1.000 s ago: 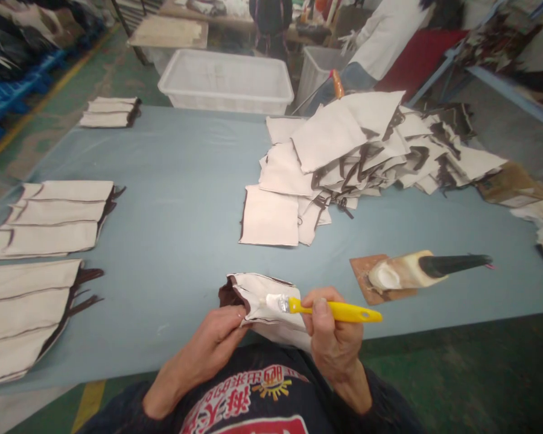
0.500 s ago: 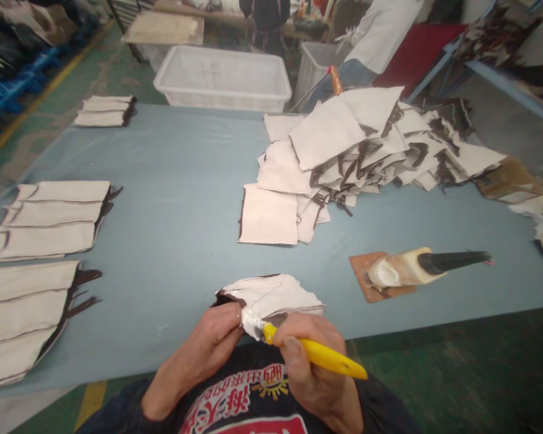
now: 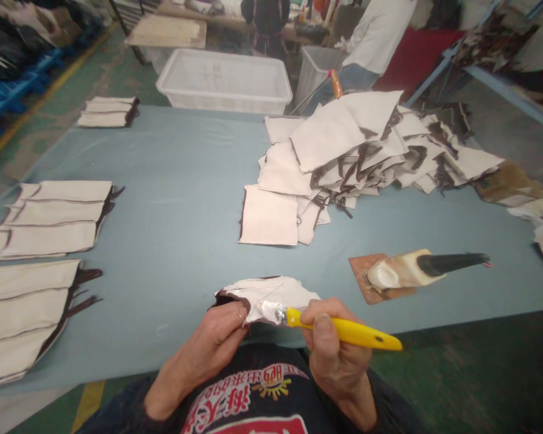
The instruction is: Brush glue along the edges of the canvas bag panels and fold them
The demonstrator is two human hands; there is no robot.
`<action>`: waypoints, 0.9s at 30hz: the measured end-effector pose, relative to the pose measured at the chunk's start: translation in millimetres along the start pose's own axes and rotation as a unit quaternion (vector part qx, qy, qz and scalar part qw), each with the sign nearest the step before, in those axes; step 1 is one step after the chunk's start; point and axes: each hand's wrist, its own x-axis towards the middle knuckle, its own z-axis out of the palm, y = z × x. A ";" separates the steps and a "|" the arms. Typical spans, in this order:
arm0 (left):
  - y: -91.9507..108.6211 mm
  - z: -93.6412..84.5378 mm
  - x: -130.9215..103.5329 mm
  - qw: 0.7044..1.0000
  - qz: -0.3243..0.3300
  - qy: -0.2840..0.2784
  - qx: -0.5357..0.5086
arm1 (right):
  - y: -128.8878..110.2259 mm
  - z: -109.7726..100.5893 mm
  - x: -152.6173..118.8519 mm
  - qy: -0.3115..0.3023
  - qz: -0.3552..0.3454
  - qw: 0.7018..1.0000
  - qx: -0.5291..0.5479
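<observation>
Viewpoint: seen from the person's head, looking down over a blue-grey bench (image 3: 176, 199) in a workshop.
Left hand: the left hand (image 3: 217, 337) is at the near edge of the bench, its grip pinched shut on the left end of a folded cream fabric piece (image 3: 271, 292) with dark trim.
Right hand: the right hand (image 3: 332, 346) has its grip closed around the handle of a yellow brush (image 3: 344, 328), thumb on top, handle pointing right.
Brush tip: the white, glue-coated bristles (image 3: 269, 310) lie on the near edge of the fabric piece, just beside the left thumb.
Fabric piece: it sits at the near edge of the bench, directly in front of the person's body, between the two hands.
Glue holder: to the right, well apart from the hands, a pale horn-shaped holder (image 3: 402, 270) with a dark pointed end lies on a small brown board (image 3: 362, 283); white paste shows in its open mouth.
Unsorted pile: a loose heap of cream pieces (image 3: 357, 147) with dark trim spreads over the far right of the bench.
Laid-out pieces: long cream strips (image 3: 49, 217) lie in neat overlapping rows at the left edge, and a small stack (image 3: 106, 111) rests at the far left corner.
Background: a white plastic tub (image 3: 226, 81) stands beyond the bench, and a person in a white coat (image 3: 375, 36) is nearby.
</observation>
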 end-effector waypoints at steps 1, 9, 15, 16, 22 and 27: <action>-0.2 0.3 0.3 1.000 0.001 -0.001 -0.003 | -1.1 0.2 0.6 -0.007 -0.017 1.000 0.002; 2.6 3.0 4.8 0.999 -0.018 -0.006 -0.036 | -13.7 3.7 3.5 -0.037 -0.083 0.996 0.016; 11.3 -1.5 26.9 0.984 -0.132 0.030 -0.116 | 4.9 -7.2 29.3 0.064 0.130 0.975 0.168; 13.1 -3.6 30.8 0.976 -0.157 0.030 -0.150 | 6.1 -9.9 33.4 0.069 0.133 0.973 0.174; 25.1 -14.3 44.5 0.927 -0.226 0.021 -0.297 | 3.2 -9.9 34.5 0.086 0.078 0.977 0.177; 36.8 -13.4 43.9 0.923 -0.229 0.010 -0.309 | 13.0 4.9 27.9 0.054 -0.026 0.997 0.044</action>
